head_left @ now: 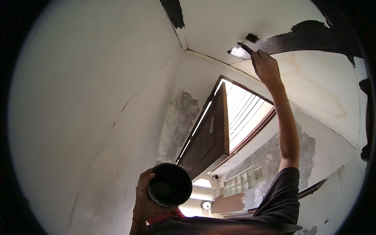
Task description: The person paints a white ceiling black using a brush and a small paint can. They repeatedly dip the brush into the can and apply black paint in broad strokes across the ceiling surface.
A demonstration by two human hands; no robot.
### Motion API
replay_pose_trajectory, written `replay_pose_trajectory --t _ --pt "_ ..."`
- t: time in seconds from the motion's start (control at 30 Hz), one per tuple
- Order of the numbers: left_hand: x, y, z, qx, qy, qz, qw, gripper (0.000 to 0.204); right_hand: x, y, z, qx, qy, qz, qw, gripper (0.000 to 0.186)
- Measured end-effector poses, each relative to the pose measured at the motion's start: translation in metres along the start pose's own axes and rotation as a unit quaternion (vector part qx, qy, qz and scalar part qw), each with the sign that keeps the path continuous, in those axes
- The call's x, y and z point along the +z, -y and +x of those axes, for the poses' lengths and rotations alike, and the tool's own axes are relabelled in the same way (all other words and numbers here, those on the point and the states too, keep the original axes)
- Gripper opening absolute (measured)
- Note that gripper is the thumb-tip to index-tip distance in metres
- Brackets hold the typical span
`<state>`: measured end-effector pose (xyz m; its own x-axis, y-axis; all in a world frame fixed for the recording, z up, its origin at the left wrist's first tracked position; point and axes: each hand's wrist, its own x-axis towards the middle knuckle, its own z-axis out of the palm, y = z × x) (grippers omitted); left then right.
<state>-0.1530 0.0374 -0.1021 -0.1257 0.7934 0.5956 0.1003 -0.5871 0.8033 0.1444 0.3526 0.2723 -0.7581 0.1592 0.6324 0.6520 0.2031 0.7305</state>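
My raised right hand [267, 67] grips a dark paintbrush [245, 48] with its tip up against the pale ceiling. At that spot a band of wet, glossy black paint [309, 39] thins to a ragged end, and a small separate black dab [252, 37] lies just beyond the brush. Low in the view, my left hand [143, 194] is wrapped round the side of a round pot [169, 184]. Its inside is dark, and I cannot tell how full it is.
Left of me rises a cracked white wall [90, 109]. A brown wooden door [207, 133] stands ajar in a bright barred opening [244, 111]. Grey bare patches [184, 109] mark the far wall. Another black streak [173, 13] runs along the ceiling's edge.
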Motion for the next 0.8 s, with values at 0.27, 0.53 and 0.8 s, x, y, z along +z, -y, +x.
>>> replay_pose_trajectory --t 0.27,0.53,0.8 --pt "-0.002 0.009 -0.002 0.003 -0.007 -0.010 1.000 0.115 -0.083 -0.009 -0.011 0.052 -0.137 -0.065 0.987 0.015" --pt "0.004 0.009 0.004 0.050 -0.003 0.013 0.999 0.122 -0.080 0.004 0.000 0.046 -0.045 0.022 0.998 0.010" --pt "0.011 0.018 0.000 0.012 -0.003 -0.045 0.999 0.124 -0.154 -0.023 -0.012 0.028 -0.216 -0.134 0.967 0.014"
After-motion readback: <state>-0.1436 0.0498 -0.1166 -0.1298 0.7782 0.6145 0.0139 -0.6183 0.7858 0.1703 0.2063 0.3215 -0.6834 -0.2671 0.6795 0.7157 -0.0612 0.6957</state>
